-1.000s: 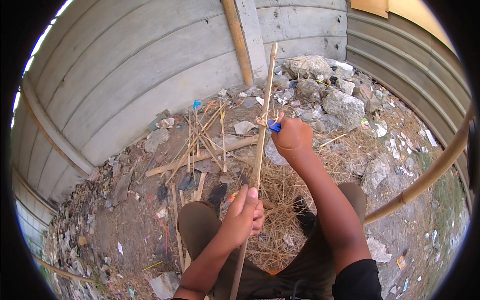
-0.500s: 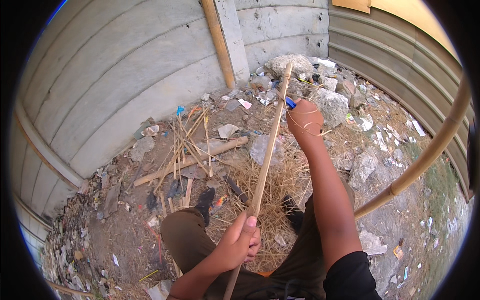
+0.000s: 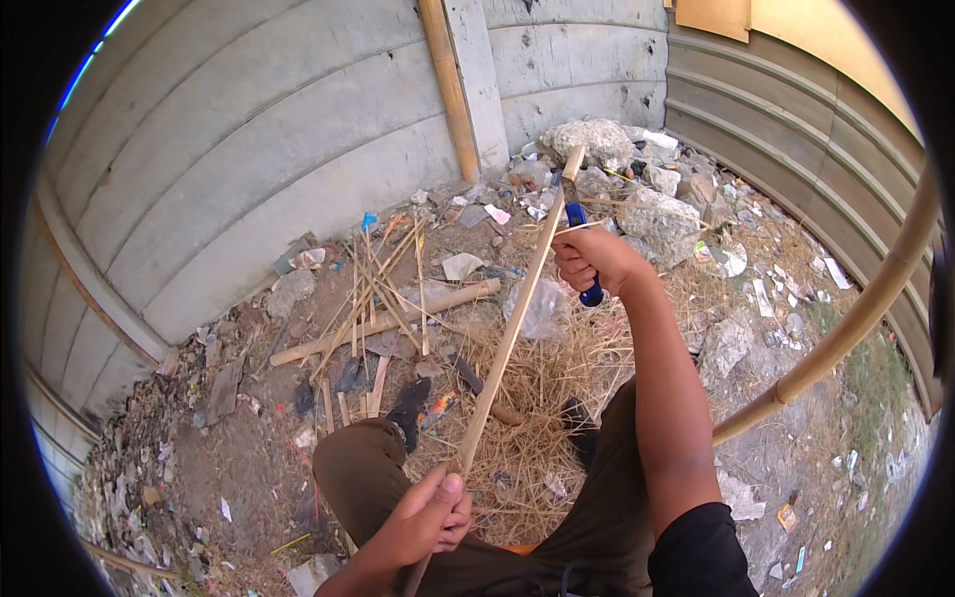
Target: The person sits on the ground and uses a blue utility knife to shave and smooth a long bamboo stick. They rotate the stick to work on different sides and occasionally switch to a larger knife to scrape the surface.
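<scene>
A long split-bamboo strip (image 3: pixel 524 303) slants up and away from my lap, its far end near the rocks. My left hand (image 3: pixel 430 514) is closed around its lower part, thumb on top. My right hand (image 3: pixel 594 261) grips a blue-handled utility knife (image 3: pixel 576 214) beside the strip's upper part. The knife's blade end lies against the strip. A thin pale sliver sticks out by the right hand's knuckles. Beneath the strip, a heap of bamboo shavings (image 3: pixel 542 398) covers the ground between my feet.
Thin bamboo sticks (image 3: pixel 383 284) lie crossed over a thicker bamboo piece (image 3: pixel 398 320). A dark-bladed tool with a wooden handle (image 3: pixel 505 414) rests by the shavings. Rocks (image 3: pixel 659 224) and litter lie near the concrete wall (image 3: pixel 298 129). A bamboo pole (image 3: pixel 826 353) slants at right.
My right hand has turned and come back down the strip, and the curled shavings around it are gone. My left hand and the strip's near end have shifted lower and left.
</scene>
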Demonstrator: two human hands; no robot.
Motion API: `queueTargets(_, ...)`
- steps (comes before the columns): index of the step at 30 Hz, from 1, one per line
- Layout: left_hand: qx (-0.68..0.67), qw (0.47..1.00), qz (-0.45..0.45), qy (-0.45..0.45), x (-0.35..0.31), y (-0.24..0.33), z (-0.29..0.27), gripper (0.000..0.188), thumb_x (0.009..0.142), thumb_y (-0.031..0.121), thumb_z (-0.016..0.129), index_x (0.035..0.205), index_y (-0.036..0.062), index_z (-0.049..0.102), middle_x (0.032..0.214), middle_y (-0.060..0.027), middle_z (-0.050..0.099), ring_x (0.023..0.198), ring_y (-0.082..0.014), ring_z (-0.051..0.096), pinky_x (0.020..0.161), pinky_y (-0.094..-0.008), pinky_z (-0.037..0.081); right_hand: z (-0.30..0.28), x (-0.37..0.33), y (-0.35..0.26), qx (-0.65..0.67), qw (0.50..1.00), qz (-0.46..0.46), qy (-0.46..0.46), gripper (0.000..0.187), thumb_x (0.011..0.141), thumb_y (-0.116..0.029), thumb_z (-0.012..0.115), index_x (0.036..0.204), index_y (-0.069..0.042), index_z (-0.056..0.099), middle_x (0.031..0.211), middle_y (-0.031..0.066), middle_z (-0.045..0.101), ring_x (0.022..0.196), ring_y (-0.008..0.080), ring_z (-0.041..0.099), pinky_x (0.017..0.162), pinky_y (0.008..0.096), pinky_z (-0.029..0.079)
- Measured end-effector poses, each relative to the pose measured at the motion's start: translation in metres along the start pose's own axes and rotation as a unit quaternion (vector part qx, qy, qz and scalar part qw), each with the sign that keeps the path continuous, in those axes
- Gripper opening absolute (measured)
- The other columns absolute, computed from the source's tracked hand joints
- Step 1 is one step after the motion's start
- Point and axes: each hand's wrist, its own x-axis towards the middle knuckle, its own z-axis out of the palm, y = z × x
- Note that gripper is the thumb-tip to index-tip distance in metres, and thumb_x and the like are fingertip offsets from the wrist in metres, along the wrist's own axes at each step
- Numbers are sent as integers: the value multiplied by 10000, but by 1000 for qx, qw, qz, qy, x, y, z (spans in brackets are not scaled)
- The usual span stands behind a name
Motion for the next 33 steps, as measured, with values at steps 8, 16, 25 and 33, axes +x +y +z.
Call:
queueTargets(8,82,997,-7,-16,46,60,15,358,1088,415,377,901,109,386,658,38,352,466,-35,328,388,-199,284,-23,8,22,246,951,-96,163,297,954,-199,478,674,-164,387,518,-42,327,427,99,352,410,297,290)
queueTargets(16,67,995,-22,-75,62,49,10,390,1086,442,360,863,122,372,634,41,338,446,-33,319,366,-194,279,-73,-14,17,-253,890,-121,361,386,935,-294,592,1227,-45,639,987,172,702,919,318,665,823,423,510)
queueTargets(25,4,998,-7,-65,80,24,3,392,1084,444,369,859,122,376,622,45,329,441,-31,300,365,-191,261,-54,-14,22,-469,685,-40,556,602,876,-238,571,1464,-169,458,1296,252,603,1185,423,599,1012,565,424)
queueTargets(33,25,999,19,-34,73,19,-6,411,1077,470,374,851,126,377,619,45,324,441,-34,295,365,-190,248,-55,-29,8,-241,910,-93,325,223,843,-240,561,941,-48,616,654,70,579,560,202,558,511,341,411)
